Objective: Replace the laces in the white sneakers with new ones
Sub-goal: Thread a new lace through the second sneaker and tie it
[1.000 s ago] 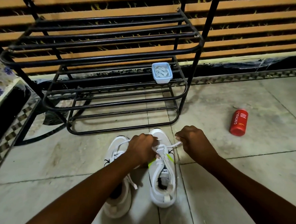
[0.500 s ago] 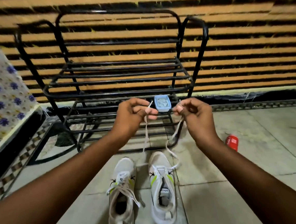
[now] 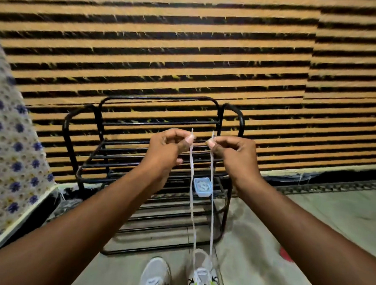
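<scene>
Low in the frame, two white sneakers sit on the floor: the right sneaker (image 3: pixel 204 276) at bottom centre, the left sneaker (image 3: pixel 155 278) just beside it. From the right one a white lace (image 3: pixel 211 198) rises in two taut strands; thin, soft and light, it would likely slip unless taken near its stiff tips. The left hand (image 3: pixel 167 147) pinches one end, the right hand (image 3: pixel 234 152) the other, fingers curled, at mid-frame.

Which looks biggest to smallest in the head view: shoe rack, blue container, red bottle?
1. Shoe rack, by far.
2. Blue container and red bottle not ranked: the bottle is mostly hidden behind the right forearm.
</scene>
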Demonstrator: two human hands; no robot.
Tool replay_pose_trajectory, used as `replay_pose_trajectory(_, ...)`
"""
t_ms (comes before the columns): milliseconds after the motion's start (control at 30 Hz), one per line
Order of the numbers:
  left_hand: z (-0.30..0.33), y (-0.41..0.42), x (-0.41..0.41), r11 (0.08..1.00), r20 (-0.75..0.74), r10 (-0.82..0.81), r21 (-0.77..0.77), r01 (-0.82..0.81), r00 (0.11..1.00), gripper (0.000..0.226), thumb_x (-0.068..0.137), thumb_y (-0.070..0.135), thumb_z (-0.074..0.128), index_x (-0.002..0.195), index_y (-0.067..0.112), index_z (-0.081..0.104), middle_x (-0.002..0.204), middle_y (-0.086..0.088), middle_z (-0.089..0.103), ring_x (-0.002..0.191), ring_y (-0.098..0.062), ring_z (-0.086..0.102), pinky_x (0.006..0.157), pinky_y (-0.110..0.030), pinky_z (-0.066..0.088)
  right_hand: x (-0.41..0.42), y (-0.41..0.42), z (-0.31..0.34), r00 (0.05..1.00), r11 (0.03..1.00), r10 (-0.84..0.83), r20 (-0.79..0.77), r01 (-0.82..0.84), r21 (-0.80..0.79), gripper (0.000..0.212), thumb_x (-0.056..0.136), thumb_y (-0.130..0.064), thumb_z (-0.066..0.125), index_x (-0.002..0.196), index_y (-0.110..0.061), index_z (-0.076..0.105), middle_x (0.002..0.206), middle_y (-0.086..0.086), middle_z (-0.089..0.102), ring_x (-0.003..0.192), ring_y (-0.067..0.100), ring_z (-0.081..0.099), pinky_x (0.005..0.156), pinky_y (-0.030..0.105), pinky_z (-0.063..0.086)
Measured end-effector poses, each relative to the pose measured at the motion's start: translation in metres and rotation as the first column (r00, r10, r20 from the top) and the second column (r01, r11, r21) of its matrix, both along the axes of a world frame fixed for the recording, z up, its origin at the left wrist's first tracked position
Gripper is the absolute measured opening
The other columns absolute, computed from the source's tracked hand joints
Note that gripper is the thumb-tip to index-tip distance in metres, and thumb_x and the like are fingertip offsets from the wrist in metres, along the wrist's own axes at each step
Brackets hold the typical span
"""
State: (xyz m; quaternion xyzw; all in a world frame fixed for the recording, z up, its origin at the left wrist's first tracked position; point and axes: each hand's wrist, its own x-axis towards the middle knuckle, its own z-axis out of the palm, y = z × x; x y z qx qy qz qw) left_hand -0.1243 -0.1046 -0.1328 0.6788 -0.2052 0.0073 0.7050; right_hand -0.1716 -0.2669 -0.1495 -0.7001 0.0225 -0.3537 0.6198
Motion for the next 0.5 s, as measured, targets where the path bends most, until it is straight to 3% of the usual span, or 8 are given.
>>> replay_pose_trajectory(500,0.011,-0.007,-0.006,0.999,0.007,0.007,0.044,-0.008,1.0,0.008,0.093,0.023,0.073,0.1,0.021,0.077,0.107,0.01,0.076,0.105,-0.011,0.069,0.077,-0.033,0.052,-0.003,-0.004,0.0,0.999,0.999,0.044,0.015,-0.044,0.01,0.009,0.085,-0.017,0.079,0.086,-0.025,0.079,0.089,-0.008,0.077,0.089,0.007,0.073,0.086,0.034,0.059)
